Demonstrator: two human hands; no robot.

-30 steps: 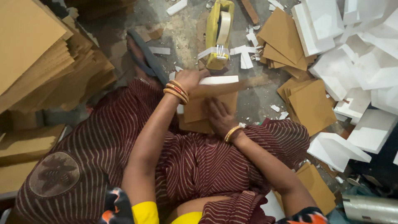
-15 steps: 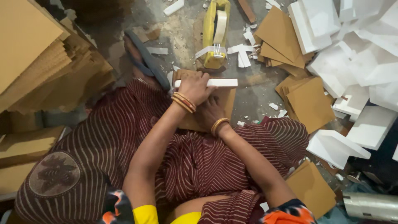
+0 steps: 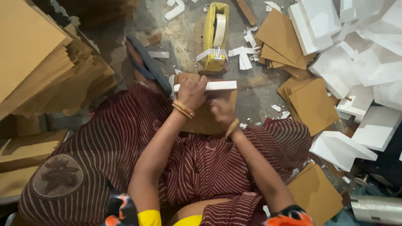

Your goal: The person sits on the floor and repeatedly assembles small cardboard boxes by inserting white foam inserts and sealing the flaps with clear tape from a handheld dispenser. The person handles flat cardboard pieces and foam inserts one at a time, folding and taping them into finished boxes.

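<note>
White foam strip (image 3: 217, 86) lies crosswise, long axis left-right, extending rightward from left hand (image 3: 191, 92) fingers clenched on it. Right hand (image 3: 221, 112) just below, pressing brown cardboard piece (image 3: 206, 119); grip unclear.

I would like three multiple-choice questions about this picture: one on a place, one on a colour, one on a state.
1. Where is the tape dispenser?
A. On the floor beyond the hands
B. On the person's lap
C. On the cardboard stack at the left

2. What colour is the dispenser's body?
A. Blue
B. Yellow
C. Red

3. What is the left hand doing?
A. Hanging free in the air
B. Gripping the white strip on the cardboard piece
C. Lying flat on the floor

Answers:
1 A, it stands on the grey floor above the hands.
2 B, its frame is plainly yellow.
3 B, the fingers close over the strip's end, while the right hand presses on the cardboard.
</note>
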